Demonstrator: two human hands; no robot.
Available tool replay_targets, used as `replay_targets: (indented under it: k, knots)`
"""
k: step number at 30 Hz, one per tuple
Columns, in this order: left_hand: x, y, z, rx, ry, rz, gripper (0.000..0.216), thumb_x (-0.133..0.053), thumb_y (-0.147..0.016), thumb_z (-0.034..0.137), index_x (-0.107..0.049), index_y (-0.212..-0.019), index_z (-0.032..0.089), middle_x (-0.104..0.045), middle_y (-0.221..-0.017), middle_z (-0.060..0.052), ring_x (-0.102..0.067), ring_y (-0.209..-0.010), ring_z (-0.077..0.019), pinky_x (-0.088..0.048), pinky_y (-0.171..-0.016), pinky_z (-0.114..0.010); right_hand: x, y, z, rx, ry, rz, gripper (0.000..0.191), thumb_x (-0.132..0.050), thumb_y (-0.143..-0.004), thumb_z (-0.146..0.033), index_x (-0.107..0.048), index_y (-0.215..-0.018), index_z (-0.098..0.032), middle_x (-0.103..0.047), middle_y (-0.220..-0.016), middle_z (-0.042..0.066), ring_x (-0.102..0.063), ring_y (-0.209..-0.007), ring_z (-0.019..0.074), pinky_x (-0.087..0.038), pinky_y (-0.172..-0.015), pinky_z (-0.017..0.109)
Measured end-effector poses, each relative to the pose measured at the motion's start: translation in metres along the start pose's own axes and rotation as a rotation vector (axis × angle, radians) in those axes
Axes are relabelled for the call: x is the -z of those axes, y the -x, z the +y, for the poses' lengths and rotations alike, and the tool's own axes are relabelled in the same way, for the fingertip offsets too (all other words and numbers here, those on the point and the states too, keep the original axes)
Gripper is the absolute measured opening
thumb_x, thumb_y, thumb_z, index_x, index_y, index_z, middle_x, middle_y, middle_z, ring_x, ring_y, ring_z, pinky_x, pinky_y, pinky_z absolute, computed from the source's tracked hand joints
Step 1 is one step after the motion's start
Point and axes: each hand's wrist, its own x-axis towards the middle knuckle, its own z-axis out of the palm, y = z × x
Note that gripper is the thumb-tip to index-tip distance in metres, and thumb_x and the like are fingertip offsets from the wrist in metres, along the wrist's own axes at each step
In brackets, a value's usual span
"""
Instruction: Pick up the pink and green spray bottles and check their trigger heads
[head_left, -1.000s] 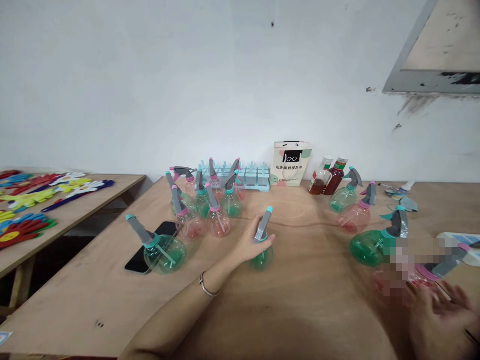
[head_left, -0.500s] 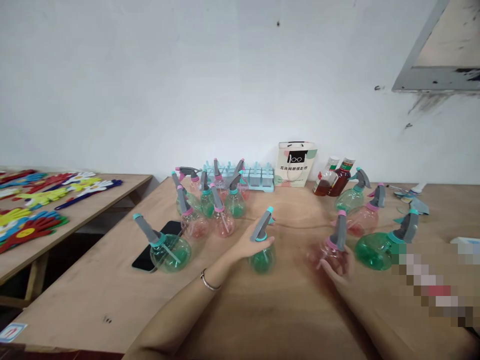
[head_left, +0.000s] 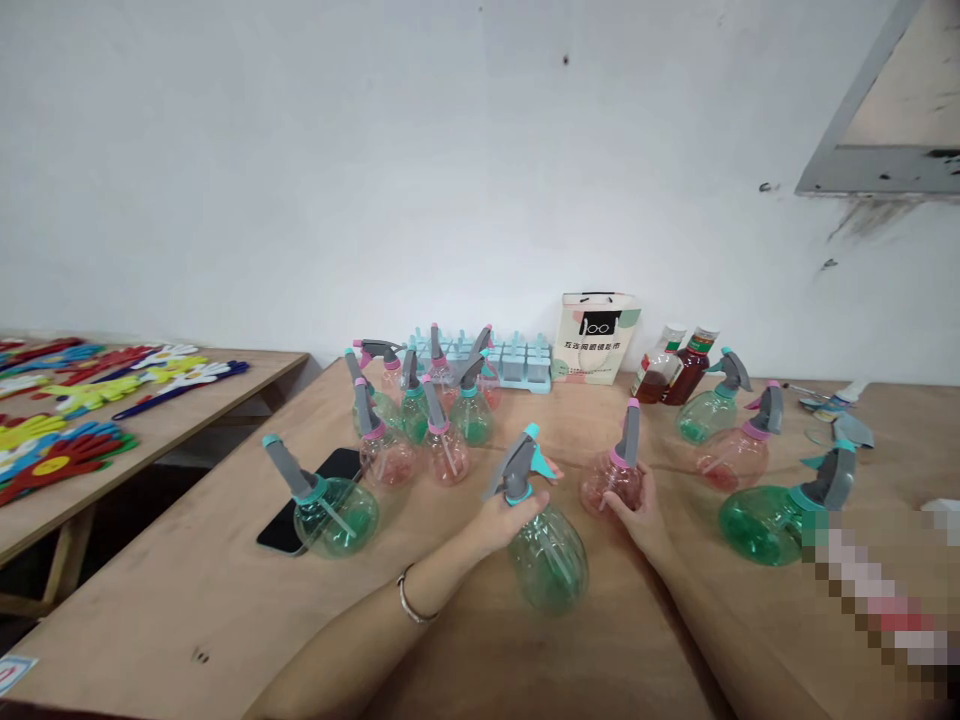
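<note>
With the clock face centring on the green spray bottle [head_left: 553, 560] and twelve pointing to the wall [head_left: 450, 180], the left hand [head_left: 501, 522] is gripping that bottle round its neck, below the grey head and turquoise trigger. The bottle is tilting, its base swinging toward four or five o'clock; whether the base is touching the bench [head_left: 540, 670] I cannot tell. A silvery bracelet [head_left: 405, 601] is circling the left wrist.

Between one and two o'clock, just beside it, the right hand [head_left: 646, 525] is clasping a pink spray bottle [head_left: 598, 482] by its round body, the thumb showing in front. The two hands are working apart, each closing on its own bottle.

At nine o'clock another green-tinted bottle [head_left: 337, 515] is leaning, overlapping a dark phone [head_left: 283, 528] in view. Between ten and eleven a cluster of pink and green sprayers [head_left: 415, 418] is crowding together, and behind it a light blue tray [head_left: 525, 368] is sitting near the wall.

Just past twelve a printed paper bag [head_left: 596, 345] is standing upright, and at one o'clock two bottles of brown-red liquid [head_left: 686, 375] are leaning close together. A pale green sprayer [head_left: 705, 415], a pink sprayer [head_left: 731, 460] and a darker green sprayer [head_left: 757, 525] are lining up from between one and two round toward three. Beyond nine, a side bench [head_left: 172, 430] is carrying colourful glove-shaped pieces [head_left: 67, 465].
</note>
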Motion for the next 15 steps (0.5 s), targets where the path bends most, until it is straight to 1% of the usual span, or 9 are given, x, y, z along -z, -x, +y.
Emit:
replay_targets:
  k: [2, 3, 4, 7, 8, 9, 13, 15]
  knots:
    - [-0.003, 0.000, -0.002, -0.024, 0.016, -0.090, 0.035, -0.075, -0.069, 0.047, -0.069, -0.091, 0.021, -0.071, -0.101, -0.009, -0.063, -0.108, -0.0272, -0.043, -0.102, -0.043, 0.001, 0.002, -0.002, 0.002, 0.003, 0.001, 0.072, -0.076, -0.067, -0.058, -0.045, -0.123, -0.025, -0.059, -0.125, 0.011, -0.058, -0.121, 0.0308, -0.045, -0.107, 0.052]
    - [-0.004, 0.000, -0.004, -0.025, 0.031, -0.106, 0.034, -0.074, -0.069, 0.047, -0.069, -0.090, 0.020, -0.071, -0.099, -0.009, -0.063, -0.107, -0.0271, -0.044, -0.101, -0.043, 0.002, 0.003, -0.003, 0.000, 0.001, -0.002, 0.072, -0.075, -0.067, -0.058, -0.045, -0.123, -0.025, -0.060, -0.125, 0.011, -0.059, -0.121, 0.0306, -0.046, -0.106, 0.051]
    - [-0.004, 0.000, -0.006, -0.013, 0.049, -0.082, 0.034, -0.074, -0.069, 0.048, -0.069, -0.088, 0.020, -0.071, -0.097, -0.008, -0.064, -0.104, -0.0267, -0.045, -0.099, -0.042, 0.001, 0.003, -0.004, -0.004, -0.001, -0.008, 0.072, -0.075, -0.068, -0.058, -0.045, -0.124, -0.026, -0.060, -0.125, 0.011, -0.059, -0.120, 0.0305, -0.046, -0.106, 0.051]
    - [-0.002, 0.001, -0.012, 0.048, 0.075, 0.072, 0.035, -0.073, -0.068, 0.050, -0.068, -0.083, 0.019, -0.070, -0.088, -0.007, -0.064, -0.092, -0.0250, -0.047, -0.091, -0.040, 0.000, 0.004, -0.006, -0.006, -0.005, -0.020, 0.072, -0.075, -0.068, -0.058, -0.044, -0.125, -0.026, -0.060, -0.127, 0.011, -0.059, -0.121, 0.0304, -0.046, -0.106, 0.051]
    - [-0.001, 0.001, -0.013, 0.066, 0.073, 0.096, 0.035, -0.073, -0.067, 0.050, -0.067, -0.083, 0.019, -0.070, -0.087, -0.006, -0.064, -0.090, -0.0247, -0.047, -0.090, -0.040, 0.000, 0.004, -0.006, -0.006, -0.005, -0.019, 0.073, -0.075, -0.068, -0.058, -0.044, -0.125, -0.026, -0.059, -0.127, 0.012, -0.059, -0.121, 0.0305, -0.045, -0.107, 0.052]
    - [-0.001, 0.000, -0.012, 0.075, 0.069, 0.093, 0.035, -0.074, -0.067, 0.049, -0.068, -0.083, 0.019, -0.070, -0.088, -0.007, -0.064, -0.090, -0.0247, -0.046, -0.091, -0.040, 0.000, 0.004, -0.006, -0.004, -0.005, -0.016, 0.073, -0.075, -0.067, -0.058, -0.044, -0.125, -0.026, -0.059, -0.127, 0.012, -0.059, -0.121, 0.0306, -0.045, -0.107, 0.052]
    - [-0.002, -0.002, -0.003, 0.064, 0.078, -0.091, 0.034, -0.077, -0.065, 0.045, -0.070, -0.087, 0.019, -0.071, -0.098, -0.008, -0.062, -0.104, -0.0267, -0.040, -0.102, -0.042, 0.000, 0.004, -0.007, -0.002, -0.001, -0.007, 0.072, -0.076, -0.067, -0.057, -0.044, -0.123, -0.026, -0.060, -0.126, 0.012, -0.059, -0.120, 0.0309, -0.044, -0.107, 0.053]
    - [-0.003, -0.003, 0.000, 0.059, 0.109, -0.155, 0.036, -0.077, -0.065, 0.047, -0.071, -0.088, 0.020, -0.071, -0.097, -0.008, -0.061, -0.106, -0.0268, -0.039, -0.103, -0.042, 0.000, 0.004, -0.007, -0.003, 0.003, -0.002, 0.071, -0.076, -0.066, -0.057, -0.045, -0.123, -0.026, -0.060, -0.125, 0.011, -0.059, -0.121, 0.0312, -0.044, -0.107, 0.053]
